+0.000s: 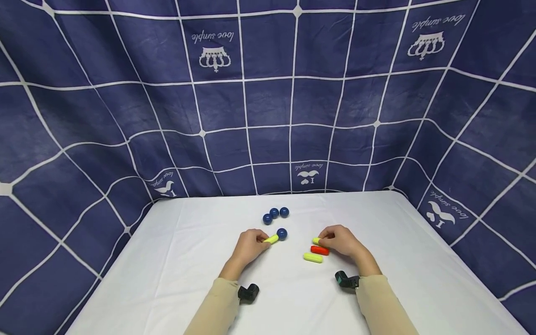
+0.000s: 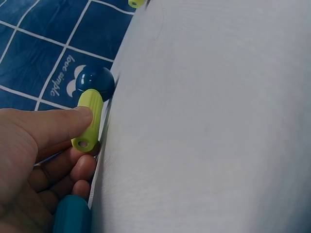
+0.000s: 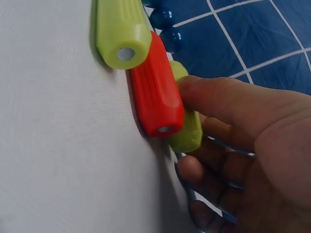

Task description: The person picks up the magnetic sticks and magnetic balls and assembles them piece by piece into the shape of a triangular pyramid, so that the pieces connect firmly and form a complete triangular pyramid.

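Near the table's middle, my left hand (image 1: pixel 250 244) pinches a yellow-green magnetic rod (image 2: pixel 94 114) between thumb and fingers. The rod's far end meets a blue ball (image 1: pixel 282 234). Low in the left wrist view, a teal rod-like piece (image 2: pixel 73 216) shows by the palm; whether it is held I cannot tell. To the right, my right hand (image 1: pixel 341 240) pinches another yellow-green rod (image 3: pixel 191 133), partly hidden behind a red rod (image 3: pixel 158 92). A third yellow-green rod (image 1: pixel 312 257) lies on the near side of the red one.
Three more blue balls (image 1: pixel 274 213) sit in a group farther back on the white-covered table (image 1: pixel 188 260). Blue curtains (image 1: pixel 268 102) with white grid lines hang behind and at both sides. A black camera (image 1: pixel 249 293) is worn at the left wrist, another (image 1: pixel 345 280) at the right.
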`<state>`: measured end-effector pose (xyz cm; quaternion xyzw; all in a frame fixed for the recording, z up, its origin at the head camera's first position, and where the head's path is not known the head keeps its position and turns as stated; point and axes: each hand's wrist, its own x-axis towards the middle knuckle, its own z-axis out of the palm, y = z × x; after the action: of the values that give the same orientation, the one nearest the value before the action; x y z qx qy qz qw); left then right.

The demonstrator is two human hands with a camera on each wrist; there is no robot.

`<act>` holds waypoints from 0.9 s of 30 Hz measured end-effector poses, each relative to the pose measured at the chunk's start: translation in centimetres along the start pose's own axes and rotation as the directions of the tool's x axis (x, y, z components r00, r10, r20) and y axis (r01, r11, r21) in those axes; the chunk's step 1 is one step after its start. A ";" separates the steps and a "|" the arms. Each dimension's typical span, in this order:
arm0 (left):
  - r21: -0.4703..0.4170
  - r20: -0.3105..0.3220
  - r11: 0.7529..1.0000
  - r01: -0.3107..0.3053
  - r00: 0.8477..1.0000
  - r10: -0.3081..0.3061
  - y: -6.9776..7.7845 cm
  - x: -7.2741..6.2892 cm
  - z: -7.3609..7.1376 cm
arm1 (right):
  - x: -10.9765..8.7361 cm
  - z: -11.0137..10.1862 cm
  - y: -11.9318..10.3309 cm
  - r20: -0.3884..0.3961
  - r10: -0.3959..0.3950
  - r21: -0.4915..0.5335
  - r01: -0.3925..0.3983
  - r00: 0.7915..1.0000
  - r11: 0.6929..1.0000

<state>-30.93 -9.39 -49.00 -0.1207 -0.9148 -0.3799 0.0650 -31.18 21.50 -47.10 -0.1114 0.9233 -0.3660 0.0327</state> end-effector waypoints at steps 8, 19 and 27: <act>-0.014 -0.012 1.000 0.007 1.000 -0.007 0.1 -0.1 0.0 | 1.0 0.9 -1.3 -0.094 0.022 -0.026 -0.025 0.995 0.999; -0.001 -0.033 1.000 0.010 0.999 -0.010 0.1 -0.2 0.1 | 2.5 3.3 -4.1 -0.095 -0.033 -0.070 0.026 0.995 0.997; 0.009 -0.044 1.000 0.025 0.999 -0.025 0.3 -0.4 0.2 | 2.6 4.9 -4.9 -0.098 -0.033 -0.107 0.023 0.995 0.994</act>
<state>-30.47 -9.09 -49.02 -0.1005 -0.9163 -0.3791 0.0809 -32.14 14.12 -47.30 -0.1075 0.9403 -0.3220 -0.0246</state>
